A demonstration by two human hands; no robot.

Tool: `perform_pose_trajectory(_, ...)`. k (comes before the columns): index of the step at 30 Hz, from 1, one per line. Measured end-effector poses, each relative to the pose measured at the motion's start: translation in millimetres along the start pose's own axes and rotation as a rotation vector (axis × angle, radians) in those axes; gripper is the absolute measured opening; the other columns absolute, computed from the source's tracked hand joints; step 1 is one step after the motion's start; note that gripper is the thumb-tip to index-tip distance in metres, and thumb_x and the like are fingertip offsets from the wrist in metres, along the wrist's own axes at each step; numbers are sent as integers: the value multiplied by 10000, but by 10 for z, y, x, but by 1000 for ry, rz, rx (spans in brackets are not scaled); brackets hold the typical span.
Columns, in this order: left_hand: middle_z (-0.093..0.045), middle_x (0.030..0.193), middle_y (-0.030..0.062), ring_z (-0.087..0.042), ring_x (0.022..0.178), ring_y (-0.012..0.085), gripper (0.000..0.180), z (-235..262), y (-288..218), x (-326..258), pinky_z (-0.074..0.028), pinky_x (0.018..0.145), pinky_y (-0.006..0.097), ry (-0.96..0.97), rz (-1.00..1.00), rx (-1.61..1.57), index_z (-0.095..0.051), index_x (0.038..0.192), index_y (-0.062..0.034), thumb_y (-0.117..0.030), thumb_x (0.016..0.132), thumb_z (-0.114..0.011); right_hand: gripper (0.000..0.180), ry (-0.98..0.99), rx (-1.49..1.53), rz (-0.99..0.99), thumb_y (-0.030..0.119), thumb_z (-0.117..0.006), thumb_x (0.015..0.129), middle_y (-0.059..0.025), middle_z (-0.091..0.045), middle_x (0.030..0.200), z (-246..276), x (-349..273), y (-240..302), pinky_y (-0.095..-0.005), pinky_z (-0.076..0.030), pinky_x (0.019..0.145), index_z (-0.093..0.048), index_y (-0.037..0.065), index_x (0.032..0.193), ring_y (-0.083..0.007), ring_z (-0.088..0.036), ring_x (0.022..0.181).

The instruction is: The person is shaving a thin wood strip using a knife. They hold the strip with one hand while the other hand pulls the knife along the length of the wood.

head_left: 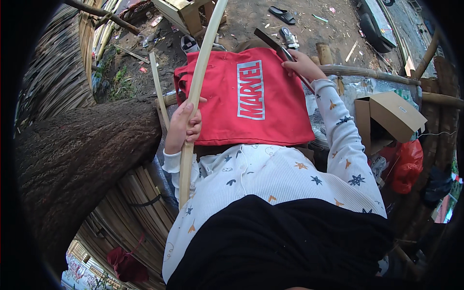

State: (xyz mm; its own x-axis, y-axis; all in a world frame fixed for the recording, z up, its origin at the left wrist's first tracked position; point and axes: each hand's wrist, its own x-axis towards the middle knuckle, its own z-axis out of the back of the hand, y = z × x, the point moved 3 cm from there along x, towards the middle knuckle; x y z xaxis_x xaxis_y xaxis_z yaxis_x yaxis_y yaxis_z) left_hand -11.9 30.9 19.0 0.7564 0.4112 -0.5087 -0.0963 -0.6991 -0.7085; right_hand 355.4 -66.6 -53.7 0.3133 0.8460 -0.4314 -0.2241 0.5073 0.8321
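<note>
My left hand (pixel 183 126) is closed around a long pale bamboo strip (pixel 199 72). The strip runs upright and slightly tilted, from beside my waist up past the top of the view. My right hand (pixel 304 66) grips a knife (pixel 268 41) whose dark, narrow blade points up and to the left, apart from the strip. Over my lap lies a red cloth (pixel 217 118) with a printed light panel, below both hands. Part of the strip is covered by my left fingers, and part of the knife's handle by my right hand.
A thick tree trunk (pixel 92 145) leans in at the left, above a tied bundle of bamboo strips (pixel 130 203). To the right are an open cardboard box (pixel 398 116), a red plastic bag (pixel 408 166) and a bamboo rail (pixel 372 74). Sandals (pixel 282 15) lie on littered ground ahead.
</note>
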Motion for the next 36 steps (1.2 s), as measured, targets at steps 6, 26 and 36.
perform_pose_trajectory(6, -304, 641, -51, -275, 422, 0, 323, -293, 109, 209, -257, 323, 139, 81, 125, 62, -446, 1175, -66, -302, 967, -374, 387, -224, -77, 124, 160, -661, 741, -80, -566, 740, 73, 96, 46, -286, -426, 495, -536, -8, 1067, -145, -539, 551)
perform_pose_trajectory(26, -299, 639, -44, -261, 413, 1, 321, 161, 112, 278, -260, 312, 137, -43, 68, -115, -437, 1177, -43, -276, 966, -377, 239, -19, 476, -68, 235, -624, 835, -4, -542, 659, -287, -61, 480, -200, -430, 455, -549, 22, 914, -76, -521, 510)
perform_pose_trajectory(36, -265, 640, -18, -211, 381, 19, 359, 421, 95, 805, -266, 268, 135, 335, -21, -1007, -292, 1273, -20, -239, 987, -299, 236, -14, 1552, -265, 56, -486, 829, -258, -573, 929, -499, 2221, 648, -302, -582, 625, -411, -98, 991, -314, -634, 803)
